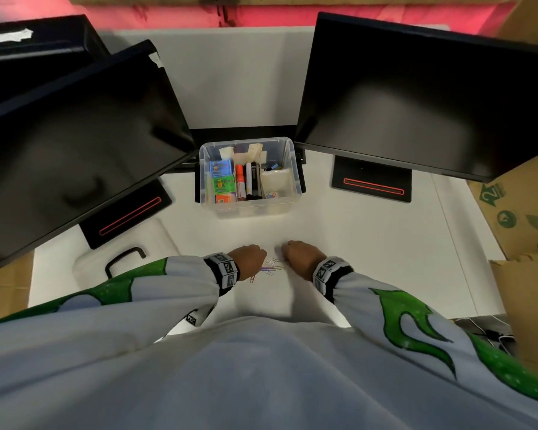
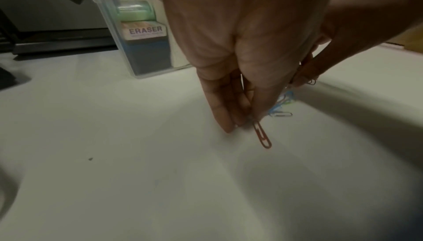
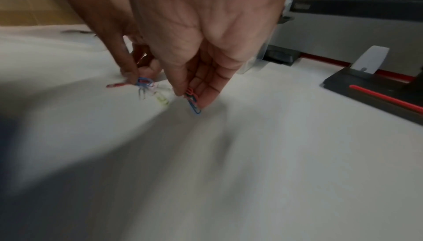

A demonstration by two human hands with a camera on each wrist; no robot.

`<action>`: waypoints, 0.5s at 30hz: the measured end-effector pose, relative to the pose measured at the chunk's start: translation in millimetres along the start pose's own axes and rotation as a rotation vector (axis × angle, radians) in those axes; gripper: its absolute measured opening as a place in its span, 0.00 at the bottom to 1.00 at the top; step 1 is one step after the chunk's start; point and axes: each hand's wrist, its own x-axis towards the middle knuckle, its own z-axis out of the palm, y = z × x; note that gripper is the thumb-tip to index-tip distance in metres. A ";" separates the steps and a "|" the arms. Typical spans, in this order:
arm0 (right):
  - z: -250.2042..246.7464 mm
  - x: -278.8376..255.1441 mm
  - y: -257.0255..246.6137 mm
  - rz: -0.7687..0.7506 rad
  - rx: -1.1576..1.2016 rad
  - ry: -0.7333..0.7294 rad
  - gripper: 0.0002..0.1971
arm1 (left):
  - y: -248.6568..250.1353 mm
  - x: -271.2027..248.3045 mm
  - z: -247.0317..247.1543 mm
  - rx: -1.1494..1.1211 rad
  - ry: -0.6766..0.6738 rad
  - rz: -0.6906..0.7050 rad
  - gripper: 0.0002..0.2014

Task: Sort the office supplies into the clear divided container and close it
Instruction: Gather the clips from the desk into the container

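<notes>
Both hands work a small scatter of paper clips [image 1: 271, 267] on the white bench [image 1: 370, 243], just in front of the person and well short of the clear divided container [image 1: 249, 176], which stands open between two dark monitors [image 1: 423, 97].

The left hand [image 1: 248, 261] points its fingers down at the bench; its grip pinches the end of a red paper clip [image 2: 262, 137], whose long axis runs from the fingertips toward the camera in the left wrist view, free end nearest the lens.

The right hand [image 1: 298, 257] has its grip closed on a blue paper clip [image 3: 194, 106] with a red one bunched above it, the blue one hanging tip-down to the bench.

Only the wrist views show these pinches; the head view shows just knuckles. The left wrist view alone reads an eraser box [image 2: 146, 33] through the container wall, while the head view alone shows markers [image 1: 246, 181] lying lengthwise in the middle compartment.
</notes>
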 end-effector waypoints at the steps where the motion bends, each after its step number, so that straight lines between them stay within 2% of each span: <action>1: -9.3 -0.9 1.8 -0.001 0.031 0.031 0.10 | -2.0 -1.3 -5.7 -0.043 -0.001 0.018 0.09; 5: -51.5 -5.0 8.7 -0.025 0.291 0.262 0.05 | -9.0 -10.6 -43.7 -0.234 0.060 0.148 0.07; 9: -93.9 -5.1 5.0 0.011 0.645 0.480 0.03 | -9.2 -16.3 -102.9 -0.417 0.220 0.183 0.06; 12: -120.6 9.9 1.3 0.072 0.722 0.632 0.02 | -4.8 -8.8 -145.3 -0.331 0.427 0.142 0.05; 15: -133.9 33.0 4.1 0.163 0.681 0.652 0.01 | -4.4 5.7 -168.0 -0.272 0.467 0.028 0.03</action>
